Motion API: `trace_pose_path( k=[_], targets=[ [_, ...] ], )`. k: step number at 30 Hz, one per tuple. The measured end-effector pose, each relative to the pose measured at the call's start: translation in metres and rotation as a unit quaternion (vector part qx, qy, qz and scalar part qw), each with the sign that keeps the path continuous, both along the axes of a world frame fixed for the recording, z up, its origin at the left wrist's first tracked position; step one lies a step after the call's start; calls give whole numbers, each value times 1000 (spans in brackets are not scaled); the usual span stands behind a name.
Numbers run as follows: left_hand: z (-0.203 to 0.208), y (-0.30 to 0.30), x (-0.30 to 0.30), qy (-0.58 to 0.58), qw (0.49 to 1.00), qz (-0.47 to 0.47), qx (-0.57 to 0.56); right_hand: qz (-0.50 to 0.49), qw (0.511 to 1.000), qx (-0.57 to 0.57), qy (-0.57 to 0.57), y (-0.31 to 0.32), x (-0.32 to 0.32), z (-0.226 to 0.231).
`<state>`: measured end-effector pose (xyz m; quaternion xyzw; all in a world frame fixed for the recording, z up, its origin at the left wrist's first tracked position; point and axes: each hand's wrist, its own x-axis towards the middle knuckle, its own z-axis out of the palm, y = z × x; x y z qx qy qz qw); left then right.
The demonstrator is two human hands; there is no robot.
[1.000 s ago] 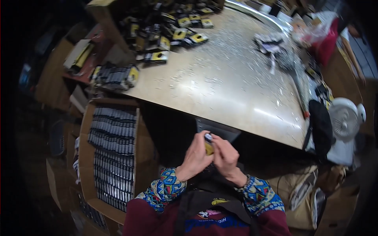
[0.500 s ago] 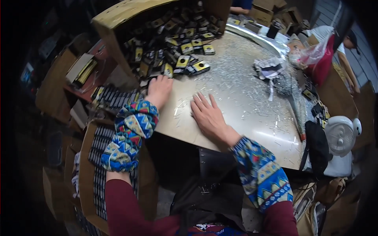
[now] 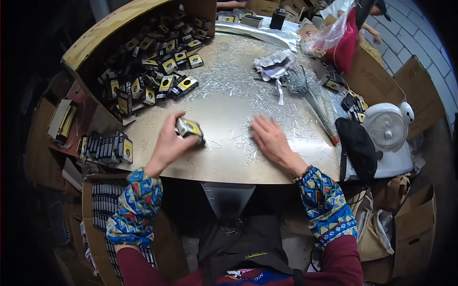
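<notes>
Observed small black-and-yellow box (image 3: 190, 127), tilted, over near left of table (image 3: 224, 169), pinched between thumb and fingers of left hand (image 3: 168, 144). May slip if gripped too lightly. Noted right hand (image 3: 275, 142) palm-down, right of box, with fingers extended, slightly parted, among loose shiny slivers (image 3: 247, 145). Could suffer pricked fingertips there; could also trap slivers under box if set down.

Upside-down lettering stands on the front of the maroon shirt (image 3: 262, 275), and a small yellow print on the black apron (image 3: 243, 240). Dark lettering marks a cardboard carton (image 3: 267, 7) at the back. Too small to read: labels on the small black-and-yellow boxes (image 3: 166, 85) and lines on the cardboard flap (image 3: 374, 83).
</notes>
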<state>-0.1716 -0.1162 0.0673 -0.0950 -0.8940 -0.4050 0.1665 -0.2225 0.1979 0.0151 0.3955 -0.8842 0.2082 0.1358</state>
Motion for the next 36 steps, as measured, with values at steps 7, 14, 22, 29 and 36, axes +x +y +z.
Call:
trace_pose_path(
  k=[7,14,22,29,36],
  targets=[
    [23,19,57,-292,946,40,-132,-71,960,-179,-203,30,18,-1],
    [-56,17,160,-271,735,55,619,-111,992,23,-53,-31,20,-3],
    [-164,73,231,-425,773,114,457,-90,995,-15,-46,-89,95,-15],
    [-143,110,229,-451,660,110,590,-80,994,34,-66,-82,166,5],
    [-142,124,237,-388,697,96,596,16,947,-155,-280,-40,171,33]
  ],
)
